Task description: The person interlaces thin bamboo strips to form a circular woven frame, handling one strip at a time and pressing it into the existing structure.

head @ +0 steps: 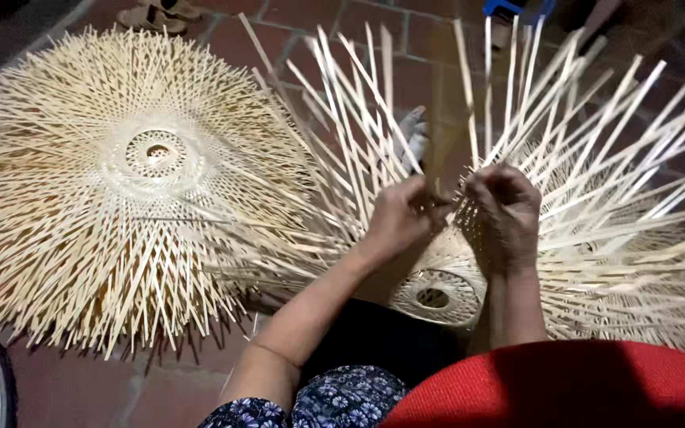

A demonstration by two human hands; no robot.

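Bamboo basket (438, 297) on lap, half woven | left hand (394, 218) and right hand (501, 210) closed, pinching 1 strip (445, 198) | strips light, springy, likely brittle; grip near weave | finished mat (120, 182) on floor

Woven frame (438, 297) partly behind hands (453, 214)

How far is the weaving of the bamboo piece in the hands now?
Done: its woven centre ring, and a similar woven piece lies on the floor. In hand: left hand and right hand pinch strips at the weave's edge. Left: long loose strips stick out unwoven.
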